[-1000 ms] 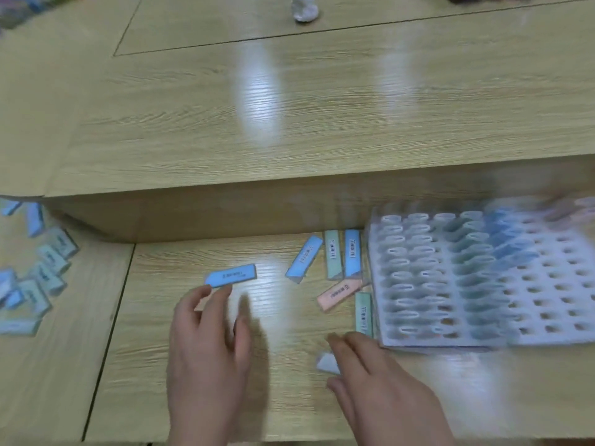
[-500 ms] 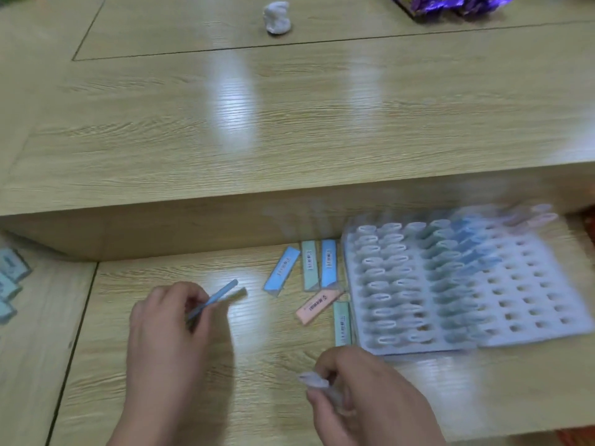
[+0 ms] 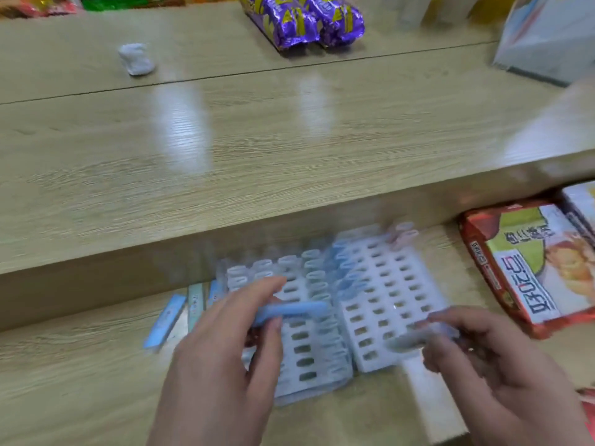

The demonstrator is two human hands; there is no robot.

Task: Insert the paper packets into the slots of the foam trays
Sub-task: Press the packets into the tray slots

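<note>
A white foam tray with rows of slots lies on the lower wooden shelf; its left columns hold several upright packets, its right columns show bare slots. My left hand pinches a blue paper packet between thumb and fingers, lying sideways over the tray's left half. My right hand holds a pale packet, blurred, over the tray's near right edge. Loose blue and green packets lie on the shelf left of the tray.
A red snack box lies right of the tray. The upper wooden counter overhangs behind, carrying purple wrapped packs, a white crumpled lump and a pale box at the far right.
Both hands have moved right from the shelf to above the tray, each carrying its packet. The camera view has swung right, bringing the snack box into sight.
</note>
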